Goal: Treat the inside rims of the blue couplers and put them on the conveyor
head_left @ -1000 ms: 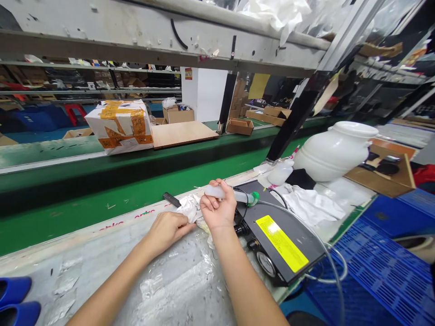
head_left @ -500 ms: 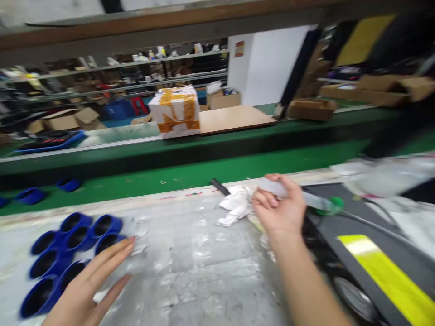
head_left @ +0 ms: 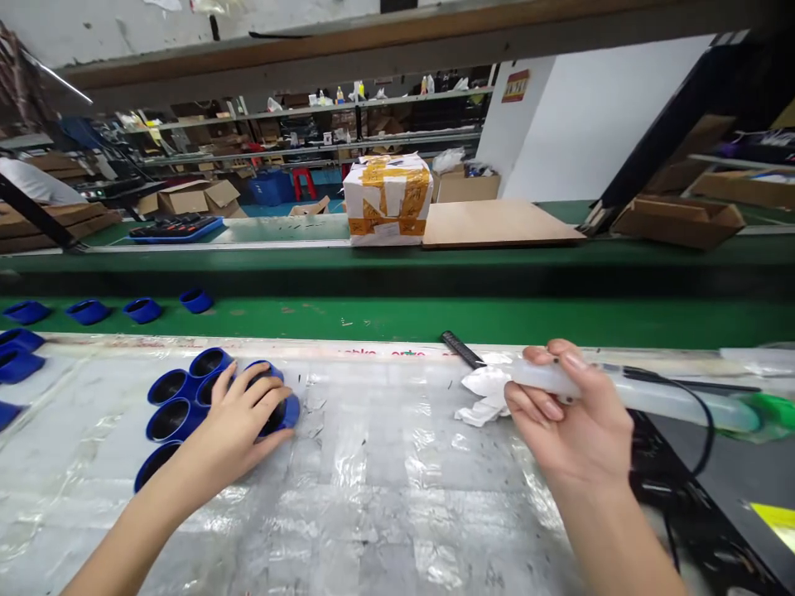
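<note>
My left hand (head_left: 248,418) reaches over a cluster of short blue rings (head_left: 169,420) with dark insides, standing on the plastic-covered table (head_left: 373,513). Its thumb and index finger close around the rightmost blue ring (head_left: 286,412); the palm side is hidden. A long translucent white syringe (head_left: 676,401) with a green end (head_left: 767,416) lies across my right hand (head_left: 571,406), fingers wrapped round it. Just left of that hand are a crumpled white tissue (head_left: 481,411) and a black ribbed handle (head_left: 461,349), partly covered.
More blue rings stand along the green strip (head_left: 373,319) and at the left edge. Beneath the syringe is a dark machine surface (head_left: 733,480) with a black cable (head_left: 711,451). Beyond, a taped white box (head_left: 390,203) and a wooden board (head_left: 497,222) rest on a ledge.
My left hand has moved from beside the cluster onto the rightmost blue ring. My right hand still grips the syringe, now lying flatter. The view has swung left.
</note>
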A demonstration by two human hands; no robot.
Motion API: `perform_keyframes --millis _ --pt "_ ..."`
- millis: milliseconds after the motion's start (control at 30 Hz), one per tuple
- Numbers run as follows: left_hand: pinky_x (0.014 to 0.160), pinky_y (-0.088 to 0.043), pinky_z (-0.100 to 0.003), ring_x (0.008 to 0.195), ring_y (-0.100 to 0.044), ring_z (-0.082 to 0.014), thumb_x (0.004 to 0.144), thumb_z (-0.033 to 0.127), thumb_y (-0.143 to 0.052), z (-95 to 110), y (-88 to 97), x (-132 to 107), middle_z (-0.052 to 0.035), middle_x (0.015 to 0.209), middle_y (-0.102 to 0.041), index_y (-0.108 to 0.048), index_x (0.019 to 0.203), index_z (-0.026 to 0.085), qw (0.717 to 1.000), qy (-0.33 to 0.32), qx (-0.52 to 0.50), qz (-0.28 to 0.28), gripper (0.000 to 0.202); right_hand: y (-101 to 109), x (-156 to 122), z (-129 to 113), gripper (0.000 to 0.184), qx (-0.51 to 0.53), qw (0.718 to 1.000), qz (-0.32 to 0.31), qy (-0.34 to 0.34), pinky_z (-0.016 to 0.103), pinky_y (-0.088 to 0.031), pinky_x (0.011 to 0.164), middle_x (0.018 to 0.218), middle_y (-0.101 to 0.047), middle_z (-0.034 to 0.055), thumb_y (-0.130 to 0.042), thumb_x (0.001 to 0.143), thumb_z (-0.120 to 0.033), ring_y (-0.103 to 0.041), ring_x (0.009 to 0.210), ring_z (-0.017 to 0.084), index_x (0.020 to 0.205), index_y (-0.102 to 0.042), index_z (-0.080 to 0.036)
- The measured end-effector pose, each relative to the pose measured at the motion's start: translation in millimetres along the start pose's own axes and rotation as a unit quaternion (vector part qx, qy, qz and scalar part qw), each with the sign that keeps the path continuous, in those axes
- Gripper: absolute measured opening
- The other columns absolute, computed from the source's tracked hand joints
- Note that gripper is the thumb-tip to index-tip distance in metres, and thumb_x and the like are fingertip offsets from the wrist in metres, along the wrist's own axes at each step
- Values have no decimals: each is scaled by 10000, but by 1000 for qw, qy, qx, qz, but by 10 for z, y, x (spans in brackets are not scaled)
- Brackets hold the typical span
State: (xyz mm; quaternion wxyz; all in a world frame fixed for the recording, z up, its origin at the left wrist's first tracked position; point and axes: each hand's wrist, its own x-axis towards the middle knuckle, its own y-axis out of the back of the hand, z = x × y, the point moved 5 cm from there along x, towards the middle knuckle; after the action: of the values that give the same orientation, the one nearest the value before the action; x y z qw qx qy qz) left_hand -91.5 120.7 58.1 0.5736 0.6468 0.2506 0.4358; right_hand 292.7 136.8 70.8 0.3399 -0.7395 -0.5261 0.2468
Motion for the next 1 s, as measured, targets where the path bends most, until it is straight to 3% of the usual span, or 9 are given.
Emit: perform_keyframes --millis 100,167,267,333,400,467,600,767,1000 --pt "963 -589 -533 1069 -698 -343 1047 404 -582 273 -30 216 -186 1294 -640 -681 1310 172 995 -10 -96 -17 364 -32 -31 28 222 -11 1000 -16 -14 144 -332 371 783 -605 -51 -803 745 -188 -306 368 20 844 -607 -223" --pt "833 -633 -459 974 -715 -319 1032 383 -627 491 -179 397 -209 1342 -585 -674 1366 163 989 -24 -134 -49 403 -40 -43 5 231 -23 999 -23 -3 140 -325 376 777 -609 -61 -811 752 -213 -281 367 21 857 -607 -238" --pt "922 -611 -520 1079 -688 -369 905 285 -814 751 -493 620 -171 1308 -594 -740 1310 228 976 -66 -192 -73 416 -63 -82 -40 258 -81 994 -58 34 126 -300 379 742 -635 -63 -854 754 -265 -263 364 22 868 -623 -251" --pt "1033 -566 -541 1206 -646 -373 842 199 -874 796 -672 695 -133 1317 -614 -690 1386 283 959 -52 -272 -52 580 -83 -145 -21 274 -150 982 -96 66 114 -283 390 729 -684 -27 -890 776 -291 -343 383 41 888 -643 -253" --pt "1111 -523 -535 1293 -616 -354 797 147 -905 743 -809 707 -121 1396 -612 -572 1487 286 934 7 -356 -33 779 -105 -246 68 262 -221 960 -143 94 133 -394 459 748 -733 22 -905 841 -310 -540 484 99 921 -662 -254" --pt "1153 -492 -531 1336 -600 -347 752 133 -932 681 -898 679 -118 1444 -607 -531 1470 258 908 61 -412 -53 833 -136 -369 213 225 -264 937 -198 116 205 -541 624 791 -765 36 -882 932 -326 -699 676 165 954 -668 -262" --pt "1141 -489 -482 1315 -606 -315 722 107 -932 682 -854 648 -73 1388 -622 -565 1330 258 876 27 -469 -113 726 -190 -563 475 129 -270 919 -247 148 241 -583 804 925 -785 -3 -775 1063 -295 -746 845 150 1051 -647 -293" --pt "1048 -513 -376 1221 -620 -241 829 93 -837 713 -740 673 -34 1304 -594 -570 1278 287 862 -41 -498 -86 557 -239 -683 651 128 -293 911 -252 145 248 -574 855 1000 -755 -21 -688 1112 -240 -737 909 139 1140 -588 -315" --pt "1030 -494 -306 1208 -627 -199 839 39 -826 747 -729 684 -4 1293 -613 -560 1289 300 852 -80 -514 -55 584 -208 -818 767 131 -420 870 -208 154 279 -529 827 999 -750 -21 -683 1093 -244 -732 868 155 1078 -561 -293"
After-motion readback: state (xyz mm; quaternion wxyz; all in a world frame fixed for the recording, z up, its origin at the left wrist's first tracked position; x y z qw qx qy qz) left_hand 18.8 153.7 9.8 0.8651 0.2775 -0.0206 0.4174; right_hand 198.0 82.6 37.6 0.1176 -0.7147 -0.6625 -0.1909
